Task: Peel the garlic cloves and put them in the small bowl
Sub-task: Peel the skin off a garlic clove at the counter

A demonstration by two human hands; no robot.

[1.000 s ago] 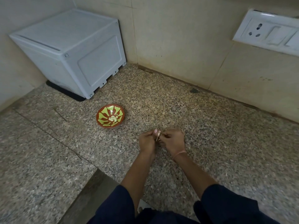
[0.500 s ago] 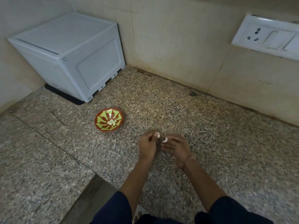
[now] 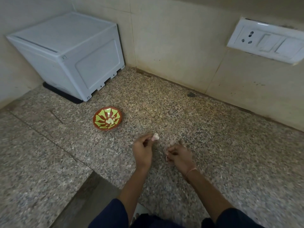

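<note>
speckled granite makes up the counter (image 3: 230,145), which runs to a beige tiled wall (image 3: 172,46) at the far side. near the middle, the left hand (image 3: 143,152) pinches a pale garlic clove (image 3: 155,137) between its fingertips, holding it just above the stone; the clove is blurred, so how much skin it carries cannot be told. just to its right and apart from it, the right hand (image 3: 179,155) has its fingers curled inward. a thin pale sliver shows at its fingertips, but the blur leaves it unclear whether that hand grasps anything. a thin thread band (image 3: 190,172) circles the right wrist.

left of the hands and a little farther away stands the small bowl (image 3: 98,127), red-brown with yellow-green petal shapes inside. a few white cloves (image 3: 110,121) lie in its centre. it sits well apart from both hands.

in the far left corner a white plastic box (image 3: 70,51) rests on a black mat (image 3: 65,94). on the wall at far right is a white socket and switch plate (image 3: 266,41). dark blue sleeves (image 3: 111,214) fill the near edge.
</note>
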